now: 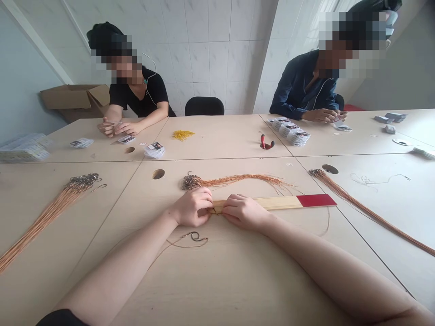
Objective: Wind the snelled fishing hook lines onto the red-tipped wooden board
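A long, flat wooden strip [277, 203] with a red end lies across the table in front of me. My left hand [193, 207] is closed at the strip's left end, fingers pinched together; what lies inside the pinch is hidden. Between my hands a small dark piece [215, 211] crosses the strip, too small to name. My right hand [244, 212] is closed over the strip, its fingertips gripping it just right of that piece. A loose cord with a dark metal hook [195, 236] lies below my left hand. Thin cord [328, 222] hangs out near the red end.
Bundles of copper-coloured cords with metal hooks lie behind the strip [238, 179], at left [56, 215] and at right [367, 208]. Red-handled pliers [267, 143] stand in a table hole. Across the table, two people handle small cards beside card stacks [298, 137].
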`<act>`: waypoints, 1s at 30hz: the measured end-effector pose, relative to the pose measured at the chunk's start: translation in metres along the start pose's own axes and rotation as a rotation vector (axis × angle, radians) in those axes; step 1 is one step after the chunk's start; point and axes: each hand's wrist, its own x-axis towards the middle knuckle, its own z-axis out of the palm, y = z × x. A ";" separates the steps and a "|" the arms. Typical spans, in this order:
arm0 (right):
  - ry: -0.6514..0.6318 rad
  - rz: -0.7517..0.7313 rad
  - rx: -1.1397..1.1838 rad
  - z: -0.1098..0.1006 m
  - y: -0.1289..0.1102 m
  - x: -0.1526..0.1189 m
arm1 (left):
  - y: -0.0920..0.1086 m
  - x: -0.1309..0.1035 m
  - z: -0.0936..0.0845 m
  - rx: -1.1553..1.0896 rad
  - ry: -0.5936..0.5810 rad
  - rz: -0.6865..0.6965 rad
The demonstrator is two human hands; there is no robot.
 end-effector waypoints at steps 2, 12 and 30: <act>0.009 -0.011 -0.001 0.000 0.000 0.000 | 0.001 0.000 0.000 0.008 0.006 0.012; -0.004 -0.014 -0.002 -0.001 -0.001 0.000 | 0.002 0.000 0.000 0.013 0.015 0.039; -0.092 0.022 0.083 -0.006 -0.005 0.001 | 0.001 0.001 0.005 -0.031 0.012 -0.009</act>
